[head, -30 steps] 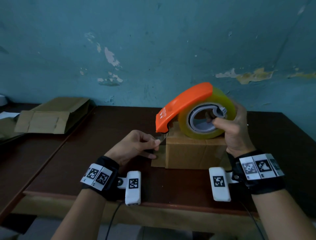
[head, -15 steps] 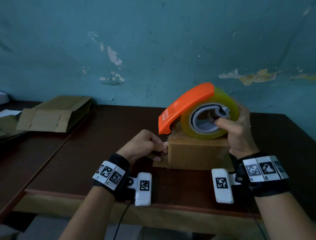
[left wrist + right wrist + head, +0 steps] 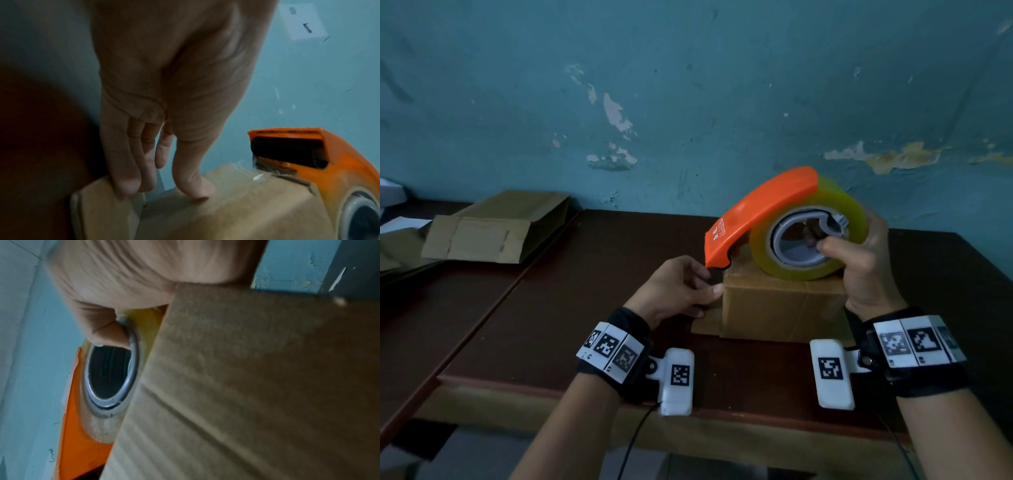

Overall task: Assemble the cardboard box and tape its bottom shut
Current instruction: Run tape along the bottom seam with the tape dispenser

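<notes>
A small cardboard box point(image 3: 780, 308) stands on the dark wooden table point(image 3: 592, 308) with its folded flaps up. On its top rests an orange tape dispenser point(image 3: 756, 212) loaded with a yellowish tape roll point(image 3: 856, 222). My right hand point(image 3: 859, 267) grips the dispenser, thumb hooked in the grey core ring point(image 3: 131, 369). My left hand point(image 3: 678, 291) is at the box's left end. Its thumb point(image 3: 193, 186) presses on the box edge, and its straight fingers point(image 3: 127, 183) touch a side flap point(image 3: 102, 211). Clear tape point(image 3: 246, 168) runs from the dispenser mouth onto the cardboard.
Flattened cardboard boxes point(image 3: 493, 229) lie at the back left on a second table, with white paper point(image 3: 400, 222) beyond them. A seam point(image 3: 510, 281) separates the two tables. The teal wall point(image 3: 688, 102) stands right behind the box. The table's front edge point(image 3: 756, 421) is near my wrists.
My left hand, which pinched the tape end a little left of the box, has moved right and now presses against the box's left end. The dispenser stays on the box top.
</notes>
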